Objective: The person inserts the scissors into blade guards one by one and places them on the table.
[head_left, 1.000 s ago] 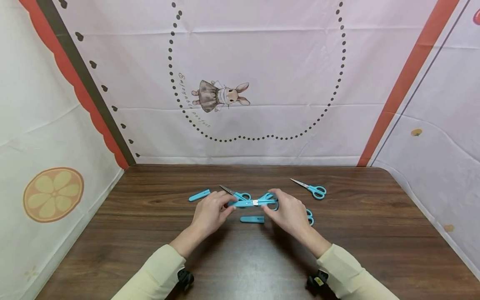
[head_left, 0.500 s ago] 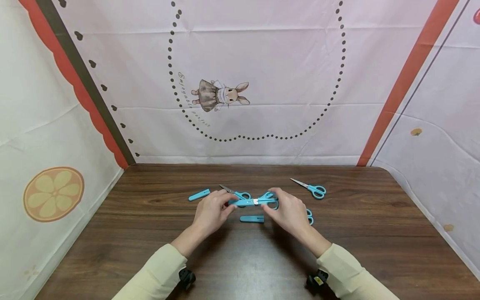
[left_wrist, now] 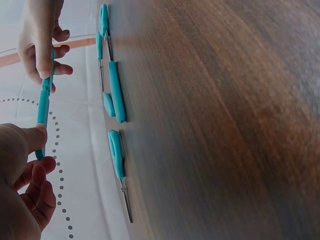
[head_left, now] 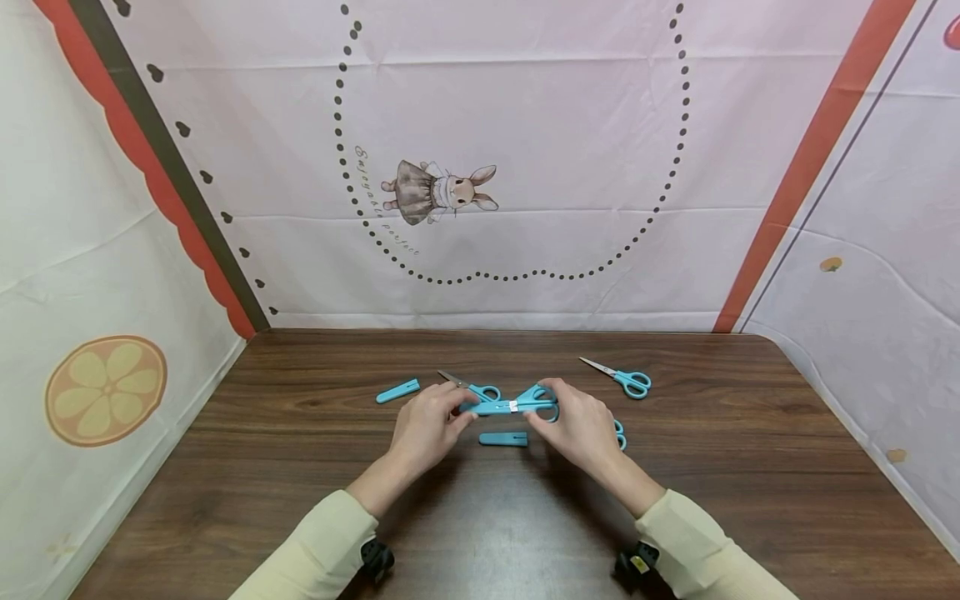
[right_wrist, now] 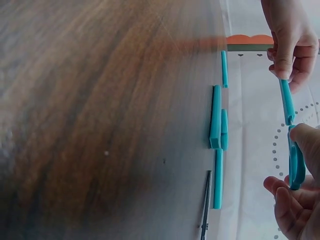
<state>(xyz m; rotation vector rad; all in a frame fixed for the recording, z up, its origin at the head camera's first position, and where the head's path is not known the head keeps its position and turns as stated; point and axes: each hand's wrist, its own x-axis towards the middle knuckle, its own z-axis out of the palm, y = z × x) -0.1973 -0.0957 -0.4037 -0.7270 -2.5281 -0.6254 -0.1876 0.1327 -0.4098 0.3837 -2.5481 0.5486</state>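
Both hands hold one pair of scissors (head_left: 538,403) with light-blue handles, raised above the table with its blades in a light-blue blade cover (head_left: 487,407). My left hand (head_left: 427,423) pinches the tip end of the cover between thumb and fingers. At the other end my right hand (head_left: 577,423) grips the handle loops. A short bright strip shows where cover and handles meet. In the left wrist view, the cover (left_wrist: 43,107) and handles lie in one line between the two hands. The right wrist view shows the handle loop (right_wrist: 296,160) under my right thumb.
On the wooden table (head_left: 480,525) lie uncovered scissors (head_left: 486,392) behind the hands and another pair (head_left: 633,383) at the back right. A third pair (head_left: 619,433) is partly hidden by my right hand. Loose covers lie at the left (head_left: 397,391) and in front (head_left: 503,438).
My left hand has shifted slightly to the right with the cover. The right hand stays almost still on the handles, and the things on the table have not moved.
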